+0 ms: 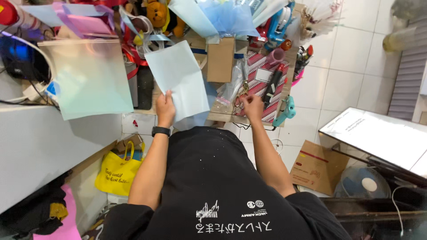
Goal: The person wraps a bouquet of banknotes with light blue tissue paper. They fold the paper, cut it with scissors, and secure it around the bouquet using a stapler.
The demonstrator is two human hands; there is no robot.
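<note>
Left hand pinches lower edge of pale blue sheet; sheet plain, thin, rectangular, tilted, held above cardboard box, just left of it. Right hand, right of box, fingers curled on scissors over red patterned board. Teal glue gun beyond board, further right of box.

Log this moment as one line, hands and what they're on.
left hand: holds pale blue sheet | right hand: on patterned red pouch, grip unclear | teal glue gun: beside pouch
</note>
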